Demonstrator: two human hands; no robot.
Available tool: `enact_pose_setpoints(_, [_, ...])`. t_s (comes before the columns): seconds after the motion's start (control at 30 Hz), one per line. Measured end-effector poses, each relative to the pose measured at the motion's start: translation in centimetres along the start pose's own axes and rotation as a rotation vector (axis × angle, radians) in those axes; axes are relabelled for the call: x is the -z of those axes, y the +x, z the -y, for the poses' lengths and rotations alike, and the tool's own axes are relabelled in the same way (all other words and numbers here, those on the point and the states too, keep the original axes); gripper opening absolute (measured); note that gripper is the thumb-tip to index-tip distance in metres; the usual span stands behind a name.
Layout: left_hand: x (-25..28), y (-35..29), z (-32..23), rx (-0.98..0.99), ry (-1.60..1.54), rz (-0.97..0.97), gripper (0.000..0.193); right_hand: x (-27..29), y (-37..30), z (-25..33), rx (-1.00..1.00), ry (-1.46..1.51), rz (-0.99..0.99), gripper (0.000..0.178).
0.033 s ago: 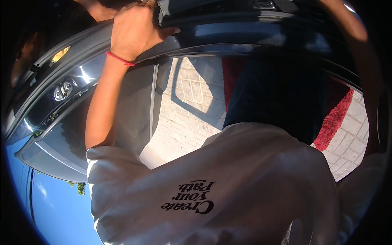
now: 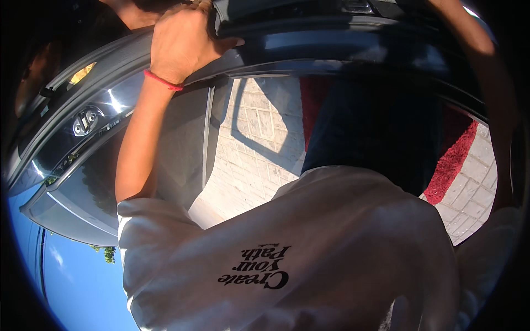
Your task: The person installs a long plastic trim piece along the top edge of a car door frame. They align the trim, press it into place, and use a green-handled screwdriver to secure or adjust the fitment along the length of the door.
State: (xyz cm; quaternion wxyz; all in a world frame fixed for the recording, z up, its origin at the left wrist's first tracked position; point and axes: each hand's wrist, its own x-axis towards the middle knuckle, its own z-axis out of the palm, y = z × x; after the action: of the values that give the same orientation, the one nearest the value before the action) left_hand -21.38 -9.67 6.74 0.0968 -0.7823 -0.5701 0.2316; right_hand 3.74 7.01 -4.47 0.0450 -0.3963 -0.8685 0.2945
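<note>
My left hand [image 2: 179,44], with a red cord bracelet [image 2: 163,80] at its wrist, is pressed to the dark sill [image 2: 314,41] of a car's door opening. Its fingers curl over the edge at the top of the head view, and their tips are partly hidden. The thumb points right along the sill. My right forearm [image 2: 477,49] runs up the far right rim; the hand at its end lies outside the picture. A dark grey car door [image 2: 99,182] stands open at the left, with a shiny metal latch striker [image 2: 86,121] on the body near it.
My white shirt [image 2: 331,248] and dark trousers [image 2: 370,132] fill the middle. Pale paving [image 2: 251,149] shows beyond, with a red strip [image 2: 455,160] on the ground at the right. Another patch of skin [image 2: 132,14] shows at the upper left; whose is unclear.
</note>
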Motion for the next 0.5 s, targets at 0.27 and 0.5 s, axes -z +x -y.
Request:
enact_pose_setpoints(0.27, [-0.4, -0.5, 0.7, -0.027, -0.021, 0.052, 0.055, -0.6, -0.4, -0.2, 0.056, 0.041, -0.047, 0.079])
enact_pose_setpoints(0.5, [0.7, -0.5, 0.7, -0.076, -0.086, 0.021, 0.052, -1.7, -0.1, -1.1, 0.07, -0.156, -0.067, 0.085])
